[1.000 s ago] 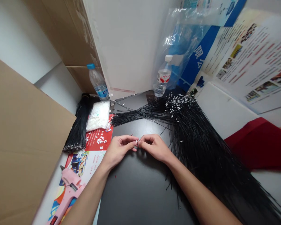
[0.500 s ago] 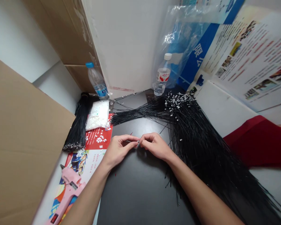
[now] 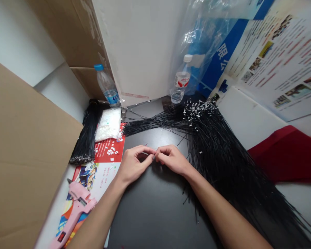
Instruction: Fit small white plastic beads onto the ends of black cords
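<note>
Over the dark table [image 3: 155,207], my left hand [image 3: 134,164] and my right hand [image 3: 172,159] meet at their fingertips. Both are closed in a pinch, and what lies between them is too small and too hidden to name. To the right of my right hand spreads a large heap of thin black wires [image 3: 223,155], with small white connector pieces [image 3: 199,109] at its far end. Beyond my hands, more black wires [image 3: 155,122] run across the table. A plastic bag of white pieces [image 3: 109,124] lies past my left hand, with loose white pieces [image 3: 112,151] near it.
A pink glue gun [image 3: 79,204] lies on printed sheets [image 3: 103,185] at the left. Another black wire bundle [image 3: 85,135] rests beside the cardboard [image 3: 28,155]. Two water bottles [image 3: 107,86] stand at the back. Red cloth [image 3: 287,155] is at the right.
The fingertips of both hands have shifted slightly and now cover more of the small thing between them. The view has tipped a little, so the background sits slightly higher.
</note>
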A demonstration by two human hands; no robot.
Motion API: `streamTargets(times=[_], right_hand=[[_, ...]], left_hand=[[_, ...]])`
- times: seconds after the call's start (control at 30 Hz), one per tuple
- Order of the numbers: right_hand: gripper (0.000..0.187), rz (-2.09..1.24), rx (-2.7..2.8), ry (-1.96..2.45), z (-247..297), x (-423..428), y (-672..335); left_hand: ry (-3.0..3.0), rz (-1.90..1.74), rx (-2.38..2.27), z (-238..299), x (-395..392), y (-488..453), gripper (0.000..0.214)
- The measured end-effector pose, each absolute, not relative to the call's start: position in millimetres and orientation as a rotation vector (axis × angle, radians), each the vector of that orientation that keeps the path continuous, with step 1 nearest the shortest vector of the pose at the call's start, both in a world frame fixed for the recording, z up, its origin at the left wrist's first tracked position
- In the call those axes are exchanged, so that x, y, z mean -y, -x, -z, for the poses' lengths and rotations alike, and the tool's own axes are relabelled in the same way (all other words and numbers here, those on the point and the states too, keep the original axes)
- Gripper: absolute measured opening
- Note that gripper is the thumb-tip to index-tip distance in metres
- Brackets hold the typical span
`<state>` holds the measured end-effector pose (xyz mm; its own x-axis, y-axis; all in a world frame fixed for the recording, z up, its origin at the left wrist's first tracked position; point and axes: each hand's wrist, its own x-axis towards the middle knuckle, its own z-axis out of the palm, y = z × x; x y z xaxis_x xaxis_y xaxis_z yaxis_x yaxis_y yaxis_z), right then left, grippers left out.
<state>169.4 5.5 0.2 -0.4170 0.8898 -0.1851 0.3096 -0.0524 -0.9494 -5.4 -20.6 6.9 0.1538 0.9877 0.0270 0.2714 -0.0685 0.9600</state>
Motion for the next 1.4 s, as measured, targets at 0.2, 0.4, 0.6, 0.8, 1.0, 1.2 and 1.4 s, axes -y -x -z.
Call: streamTargets(times=[0.2, 0.4, 0.6, 0.8, 1.0, 1.2, 1.4], right_hand=[[0.021, -1.496, 1.727, 1.140, 1, -5, -171], [0.028, -1.361, 1.847, 1.141, 0, -3, -173], [0.024, -1.324, 1.839, 1.167, 2, -1, -171], [0.014, -1.195, 1.806, 1.189, 4, 1, -168], [0.014, -1.249, 1.739, 1.189, 5, 0, -168], [0.014, -1.289, 1.696, 1.191, 6, 1, -167], [0.012, -1.212, 1.666, 1.238, 5, 3, -162]], left_hand=[[-1.337, -0.958, -1.213, -6, 18, 9, 0.015], [-1.240, -0.928, -1.197, -3, 14, 11, 0.016], [-1.164, -0.961, -1.224, -4, 13, 12, 0.020], [-1.041, -0.952, -1.191, -6, 13, 13, 0.028], [-1.075, -0.934, -1.226, -5, 14, 13, 0.028], [-1.105, -0.972, -1.235, -1, 14, 8, 0.024], [-1.116, -1.046, -1.290, 1, 15, 1, 0.025]])
